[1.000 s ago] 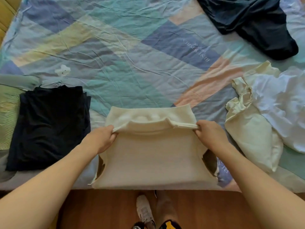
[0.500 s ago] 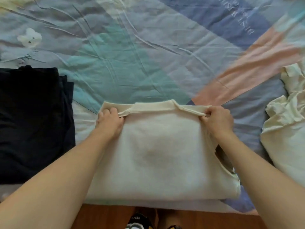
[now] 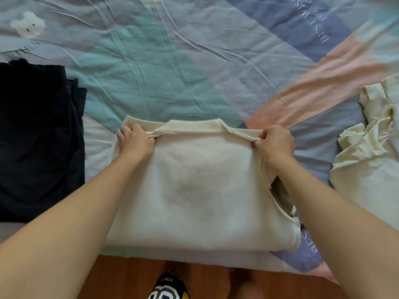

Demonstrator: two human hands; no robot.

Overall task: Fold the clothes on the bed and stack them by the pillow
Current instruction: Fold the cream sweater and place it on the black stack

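Observation:
A cream garment lies folded in half at the near edge of the bed, its far edge lined up across the top. My left hand grips the far left corner of that edge with curled fingers. My right hand pinches the far right corner. A folded dark garment lies flat to the left of the cream one. A crumpled pale yellow garment sits at the right.
The patchwork quilt in teal, blue and pink covers the bed beyond the garment. The bed's near edge meets a wooden floor, where a slipper shows below.
The raised far half of the cream garment has been brought down flat onto its near half. The view has moved closer and lower over the bed.

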